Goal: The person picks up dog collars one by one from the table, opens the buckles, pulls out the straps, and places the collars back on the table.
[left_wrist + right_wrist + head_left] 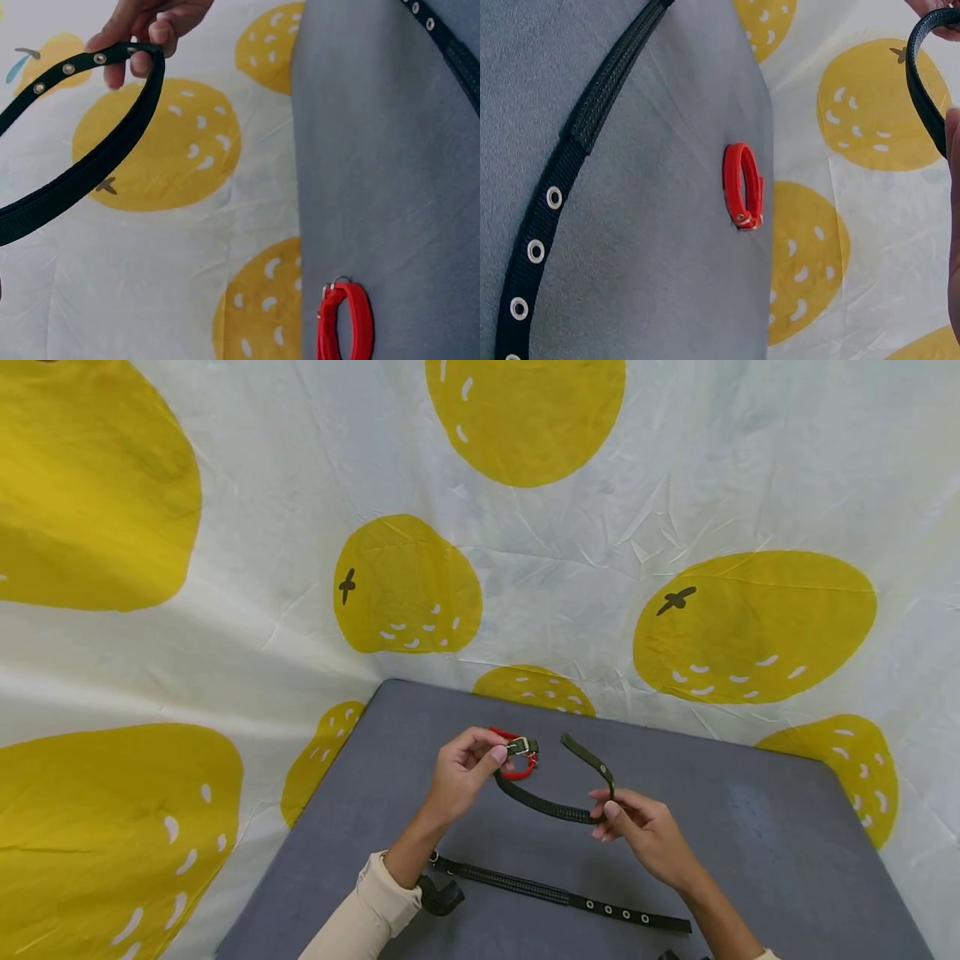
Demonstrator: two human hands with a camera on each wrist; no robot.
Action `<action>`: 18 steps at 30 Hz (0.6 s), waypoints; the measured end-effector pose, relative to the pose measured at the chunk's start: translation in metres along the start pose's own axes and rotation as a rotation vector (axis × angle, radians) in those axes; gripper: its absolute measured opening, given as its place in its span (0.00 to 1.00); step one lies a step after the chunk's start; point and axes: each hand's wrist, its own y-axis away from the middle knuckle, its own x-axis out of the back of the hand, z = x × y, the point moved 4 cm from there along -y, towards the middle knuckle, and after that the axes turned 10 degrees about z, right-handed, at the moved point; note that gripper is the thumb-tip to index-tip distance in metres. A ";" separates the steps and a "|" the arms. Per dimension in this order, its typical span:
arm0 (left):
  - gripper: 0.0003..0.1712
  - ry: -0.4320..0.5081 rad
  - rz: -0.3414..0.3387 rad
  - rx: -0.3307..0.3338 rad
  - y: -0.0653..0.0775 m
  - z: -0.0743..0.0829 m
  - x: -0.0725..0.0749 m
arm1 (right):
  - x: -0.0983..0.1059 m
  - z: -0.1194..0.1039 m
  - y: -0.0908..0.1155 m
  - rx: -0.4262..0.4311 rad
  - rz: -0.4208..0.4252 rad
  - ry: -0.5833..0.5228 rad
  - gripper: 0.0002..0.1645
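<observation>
A dark green collar [543, 806] hangs in a shallow curve between both hands, above the table. My left hand [463, 768] pinches it beside the metal buckle [519, 746], thumb on top. Farther along, my right hand [637, 827] grips the strap between thumb and fingers; the free end with metal eyelets sticks up past them. In the left wrist view the collar [97, 161] folds back at the right hand's fingers [161, 34]. Below the hands, a second dark collar [517, 883] lies stretched out flat, its eyelet end to the right.
A red collar [733, 180], fastened into a loop, rests on the grey table [712, 860] near its far edge, partly behind my left hand in the head view. A white cloth [570, 560] with yellow fruit prints hangs behind and left of the table.
</observation>
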 end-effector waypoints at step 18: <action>0.16 -0.317 -0.002 0.084 0.001 -0.008 0.012 | 0.012 0.005 -0.003 -0.037 0.249 -0.079 0.13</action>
